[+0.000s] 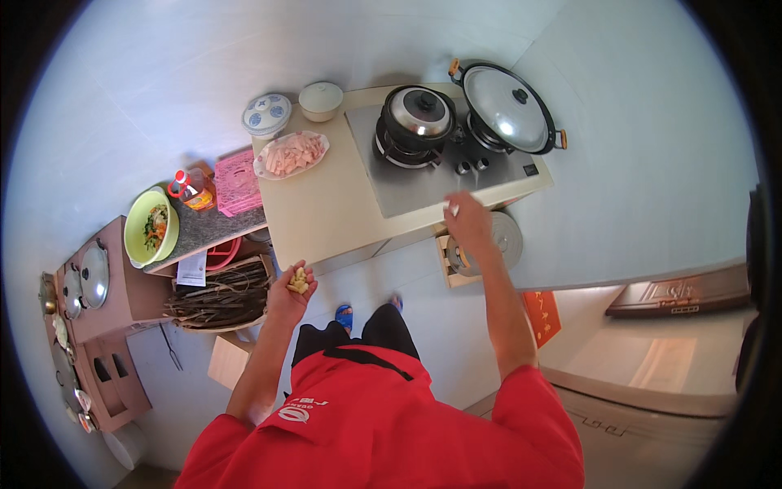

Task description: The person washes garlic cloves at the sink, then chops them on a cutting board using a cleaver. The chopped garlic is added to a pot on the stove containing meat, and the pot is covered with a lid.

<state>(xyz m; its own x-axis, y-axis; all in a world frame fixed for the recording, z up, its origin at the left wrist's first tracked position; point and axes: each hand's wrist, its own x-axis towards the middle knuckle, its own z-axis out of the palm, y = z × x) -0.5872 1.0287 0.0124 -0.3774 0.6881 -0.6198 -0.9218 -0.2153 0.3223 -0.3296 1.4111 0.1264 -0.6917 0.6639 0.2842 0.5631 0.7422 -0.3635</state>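
Observation:
My left hand is palm up in front of the counter's left corner, cupping pale yellow pieces that look like peeled garlic. My right hand hovers at the counter's front edge, below the stove knobs. Its fingers are curled and slightly blurred; a small whitish spot shows at them, and I cannot tell if it is a held thing. Past it, a black pot with a steel lid sits on the left burner of the gas stove. A lidded wok covers the right burner.
An oval plate of sliced raw meat and two lidded bowls stand at the counter's left. Further left are a pink basket, an oil bottle and a green basin. Below lies a box of firewood; a gas cylinder stands under the counter.

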